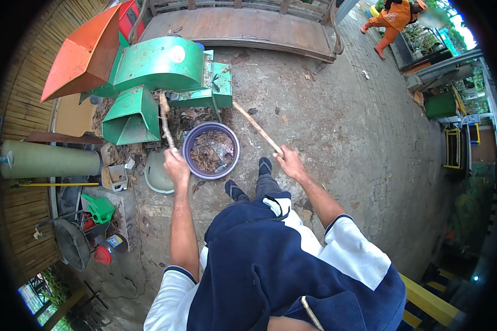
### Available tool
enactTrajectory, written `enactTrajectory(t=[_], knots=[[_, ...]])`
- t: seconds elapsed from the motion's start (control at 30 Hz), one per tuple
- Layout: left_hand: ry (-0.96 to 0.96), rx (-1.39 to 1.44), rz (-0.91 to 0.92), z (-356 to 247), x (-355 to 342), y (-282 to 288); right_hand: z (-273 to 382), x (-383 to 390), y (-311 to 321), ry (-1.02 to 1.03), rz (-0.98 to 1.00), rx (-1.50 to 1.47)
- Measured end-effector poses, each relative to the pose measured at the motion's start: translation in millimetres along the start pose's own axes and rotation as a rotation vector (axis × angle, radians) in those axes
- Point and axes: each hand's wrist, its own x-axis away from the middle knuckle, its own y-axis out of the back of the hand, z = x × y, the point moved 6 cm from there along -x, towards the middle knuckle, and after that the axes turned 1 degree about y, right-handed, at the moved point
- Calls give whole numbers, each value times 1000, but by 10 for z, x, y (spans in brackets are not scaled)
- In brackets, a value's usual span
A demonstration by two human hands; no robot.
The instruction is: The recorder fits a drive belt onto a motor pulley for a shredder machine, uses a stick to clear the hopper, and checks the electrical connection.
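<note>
My left hand (176, 167) is closed around a rough stick (166, 122) whose far end reaches up beside the green shredder-like machine (154, 63). A longer, paler stick (258, 128) slants away up and to the left from my right hand (290, 164), its tip near the machine's right-hand corner. Between the two sticks stands a round purple tub (237, 157) on the ground. Dry brown leaves (205, 151) and a piece of clear plastic (224, 150) lie in it. The machine has an orange hopper (80, 55) and a square green chute (130, 118).
Behind the machine is a wooden bench (237, 27). At left lie a large pale roll (52, 159), a white jug (117, 177), a green plastic container (100, 208) and a red-lidded jar (107, 249). A person in orange (392, 19) is at the far right.
</note>
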Motion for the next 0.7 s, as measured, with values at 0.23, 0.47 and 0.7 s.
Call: enactTrajectory(t=[0.23,0.47,0.7], knots=[[-188,-216,-68,162,-1235,-120,303,107,-20,94,40,-66],[-315,-188,103,-325,-357,-487,-430,545,44,-113,-79,-117],[-94,-84,27,29,-25,-211,-617,536,57,-142,-60,-46]])
